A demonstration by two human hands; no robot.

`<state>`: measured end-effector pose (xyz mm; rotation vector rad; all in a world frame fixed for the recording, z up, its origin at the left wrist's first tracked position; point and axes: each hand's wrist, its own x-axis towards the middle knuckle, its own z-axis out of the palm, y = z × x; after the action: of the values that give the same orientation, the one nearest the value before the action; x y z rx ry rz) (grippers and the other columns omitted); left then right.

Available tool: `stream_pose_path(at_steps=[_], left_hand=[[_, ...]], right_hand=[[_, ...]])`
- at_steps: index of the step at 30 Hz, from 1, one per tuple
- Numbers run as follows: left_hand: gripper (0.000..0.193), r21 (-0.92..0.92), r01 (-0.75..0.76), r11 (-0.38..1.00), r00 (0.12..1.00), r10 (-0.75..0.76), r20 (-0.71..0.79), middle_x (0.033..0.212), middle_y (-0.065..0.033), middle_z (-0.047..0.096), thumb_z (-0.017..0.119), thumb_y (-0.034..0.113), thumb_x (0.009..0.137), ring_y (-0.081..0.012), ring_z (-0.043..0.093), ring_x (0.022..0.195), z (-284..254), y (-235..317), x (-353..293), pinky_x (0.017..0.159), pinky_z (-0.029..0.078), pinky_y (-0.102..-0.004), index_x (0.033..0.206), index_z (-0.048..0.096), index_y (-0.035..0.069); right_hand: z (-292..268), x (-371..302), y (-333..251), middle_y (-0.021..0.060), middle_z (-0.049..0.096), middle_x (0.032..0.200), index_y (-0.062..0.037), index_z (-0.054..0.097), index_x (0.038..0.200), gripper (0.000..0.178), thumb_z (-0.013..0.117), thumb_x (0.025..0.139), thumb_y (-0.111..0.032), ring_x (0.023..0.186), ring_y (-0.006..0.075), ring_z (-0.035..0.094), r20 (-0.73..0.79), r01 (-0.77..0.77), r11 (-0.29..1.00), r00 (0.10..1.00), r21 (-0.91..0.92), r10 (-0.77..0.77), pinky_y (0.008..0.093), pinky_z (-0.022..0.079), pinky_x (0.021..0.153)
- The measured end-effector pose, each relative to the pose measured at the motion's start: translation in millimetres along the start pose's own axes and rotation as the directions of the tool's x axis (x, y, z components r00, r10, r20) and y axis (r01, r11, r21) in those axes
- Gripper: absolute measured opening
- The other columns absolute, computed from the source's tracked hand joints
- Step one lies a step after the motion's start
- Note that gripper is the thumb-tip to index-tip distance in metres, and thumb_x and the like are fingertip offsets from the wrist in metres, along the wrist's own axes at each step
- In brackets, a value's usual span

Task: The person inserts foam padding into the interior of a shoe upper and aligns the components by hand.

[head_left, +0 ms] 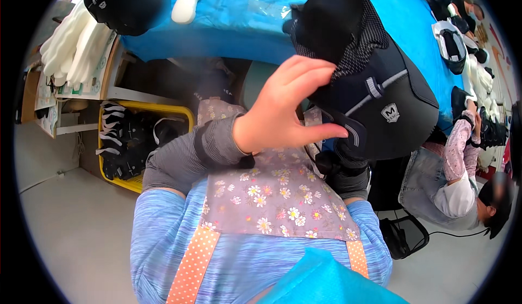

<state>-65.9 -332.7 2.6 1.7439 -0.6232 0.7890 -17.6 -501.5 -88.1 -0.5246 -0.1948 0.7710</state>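
A large black padded fabric piece (416, 105), bag-like, with grey piping, a shield badge and a speckled mesh flap, is held up at the right, over the near edge of the blue-covered table. My left hand (283, 105) is beside its left side, thumb and fingers spread in a C shape. The fingertips meet the edge of the piece in the picture; whether they touch it I cannot tell. My right forearm, in a grey striped sleeve, reaches up under the piece, which hides my right hand.
The blue-covered table (228, 32) carries a white curved foam piece (190, 2) and another black padded piece (128, 5). White foam pieces (76, 48) are heaped at the left. Below stands a yellow crate (191, 120) of black straps. At right, another person (451, 190) sits working.
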Motion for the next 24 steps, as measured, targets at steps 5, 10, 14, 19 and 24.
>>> stream_pose_path(at_steps=[5, 10, 14, 19, 24], left_hand=[[0.053, -0.063, -0.004, 0.998, 0.999, 0.007, 0.053, 0.096, -0.0134, 0.065, 0.088, 0.025, 0.063, -0.0315, 0.062, 0.085, -1.5, 2.0, 1.2, 0.074, 0.050, -0.0367, 0.100, 0.062, 0.000], [0.060, 0.030, -0.063, 0.998, 0.982, 0.057, 0.179, 0.103, -0.0146, 0.064, 0.088, 0.021, 0.061, -0.0336, 0.062, 0.090, -4.6, 3.6, 9.6, 0.076, 0.051, -0.0377, 0.110, 0.059, 0.002], [0.062, -0.019, 0.104, 0.994, 0.928, -0.090, 0.361, 0.096, -0.0148, 0.066, 0.085, 0.025, 0.065, -0.0363, 0.064, 0.088, -18.9, 6.1, 12.9, 0.074, 0.052, -0.0397, 0.116, 0.057, 0.006], [0.060, -0.020, 0.178, 0.984, 0.807, -0.135, 0.575, 0.085, -0.0182, 0.066, 0.083, 0.032, 0.067, -0.0395, 0.064, 0.081, -32.7, 9.1, 30.8, 0.068, 0.051, -0.0417, 0.112, 0.058, 0.003], [0.054, 0.092, 0.071, 0.993, 0.685, -0.116, 0.719, 0.081, -0.0210, 0.065, 0.082, 0.035, 0.068, -0.0393, 0.064, 0.078, -26.6, 4.5, 41.0, 0.067, 0.051, -0.0415, 0.101, 0.063, -0.003]], right_hand=[[1.4, 9.2, -6.9, 0.0140, 0.049, 0.137, -0.0027, 0.038, 0.142, 0.047, 0.046, 0.101, -0.024, 0.121, 0.0245, 0.053, 0.010, -0.013, 0.999, 1.000, -0.033, 0.013, 0.0394, 0.047, 0.100], [-0.5, 8.6, -14.0, 0.0139, 0.049, 0.137, -0.0027, 0.039, 0.142, 0.046, 0.046, 0.101, -0.024, 0.121, 0.0243, 0.053, 0.009, -0.016, 0.998, 1.000, -0.063, 0.017, 0.0392, 0.047, 0.100], [2.6, 11.7, -12.6, 0.0137, 0.049, 0.136, -0.0027, 0.039, 0.142, 0.046, 0.046, 0.101, -0.024, 0.120, 0.0241, 0.053, 0.014, -0.012, 0.997, 1.000, -0.074, 0.013, 0.0389, 0.047, 0.100], [5.6, 9.9, -9.6, 0.0136, 0.050, 0.136, -0.0026, 0.039, 0.142, 0.046, 0.046, 0.101, -0.023, 0.120, 0.0239, 0.053, 0.012, -0.016, 0.995, 1.000, -0.097, 0.017, 0.0387, 0.047, 0.099], [8.2, 5.9, -12.7, 0.0135, 0.050, 0.135, -0.0026, 0.039, 0.141, 0.046, 0.046, 0.101, -0.023, 0.119, 0.0237, 0.053, 0.002, -0.016, 0.992, 1.000, -0.122, 0.017, 0.0384, 0.047, 0.099]])
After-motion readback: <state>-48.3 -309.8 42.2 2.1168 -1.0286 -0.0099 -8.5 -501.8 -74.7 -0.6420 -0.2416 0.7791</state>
